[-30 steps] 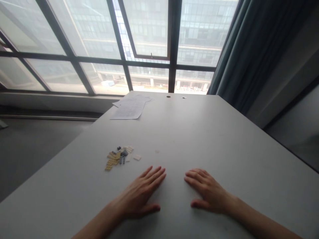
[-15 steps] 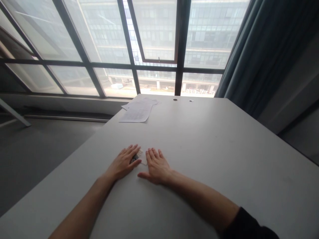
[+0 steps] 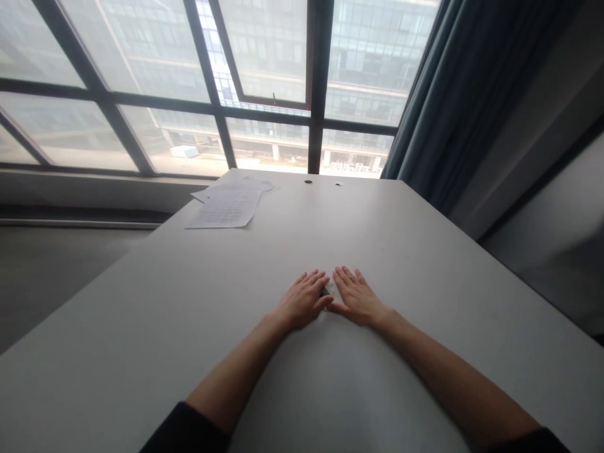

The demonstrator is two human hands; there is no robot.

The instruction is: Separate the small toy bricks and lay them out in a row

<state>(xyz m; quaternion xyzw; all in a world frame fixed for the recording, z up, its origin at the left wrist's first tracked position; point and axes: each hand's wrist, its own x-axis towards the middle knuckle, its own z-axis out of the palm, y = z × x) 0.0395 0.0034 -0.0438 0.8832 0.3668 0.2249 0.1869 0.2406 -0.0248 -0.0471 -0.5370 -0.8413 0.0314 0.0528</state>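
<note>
Flat on the white table (image 3: pixel 406 371), my left hand (image 3: pixel 302 299) lies palm down with its fingers stretched out. Just to its right is my right hand (image 3: pixel 357 297), also palm down and open. Between them sits a small cluster of pale pieces (image 3: pixel 331 288), with a dark piece (image 3: pixel 324 292) against the left fingers. Both hands partly cover these pieces, and they are too small to name. The two thumbs almost meet at the near side of the cluster.
Several printed sheets of paper (image 3: pixel 224 207) overlap at the table's far left corner. Two small round holes (image 3: pixel 308 182) are near the far edge. Beyond it rises a dark-framed window (image 3: pixel 317 119), with a blue-grey curtain (image 3: pixel 419 94) to the right.
Both hands have slid to the right over the tabletop, along with the small pieces. They are now closer together. The camera view has turned slightly to the right.
</note>
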